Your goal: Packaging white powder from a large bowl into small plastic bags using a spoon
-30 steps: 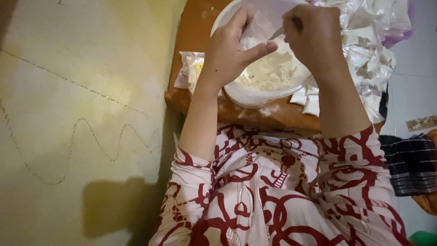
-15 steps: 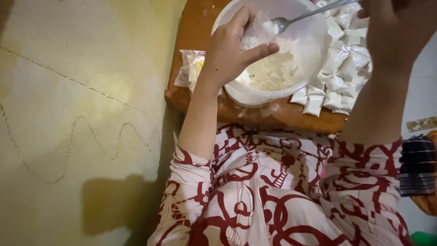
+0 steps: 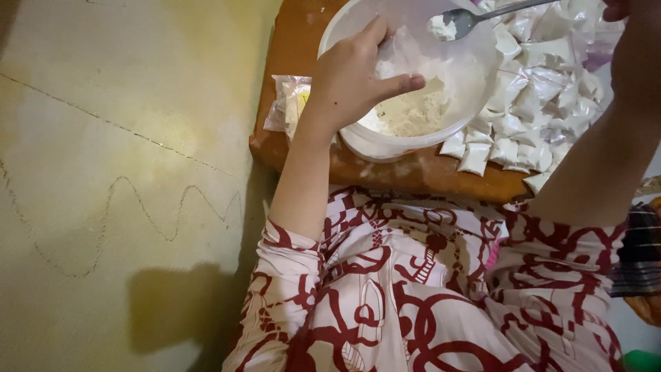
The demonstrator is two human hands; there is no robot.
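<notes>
A white plastic bowl [image 3: 385,148] with white powder [image 3: 413,110] in it stands on a low wooden table [image 3: 413,172]. My left hand [image 3: 348,83] is inside the bowl's near rim, thumb and fingers curled around what looks like a small clear pouch [image 3: 399,58], which is hard to make out. My right hand [image 3: 633,34] is at the top right edge, mostly cut off, and holds a metal spoon [image 3: 458,22] by the handle. The spoon carries a lump of powder above the far side of the bowl.
Several small filled white packets [image 3: 537,103] lie heaped on the table right of the bowl. A clear bag [image 3: 288,103] hangs over the table's left edge. Yellowish floor [image 3: 124,172] is on the left, and a dark checked cloth [image 3: 637,255] on the right.
My right hand has pulled away from my left hand to the upper right, lifting the spoon out of the bowl with powder on it. My left hand has stayed in place.
</notes>
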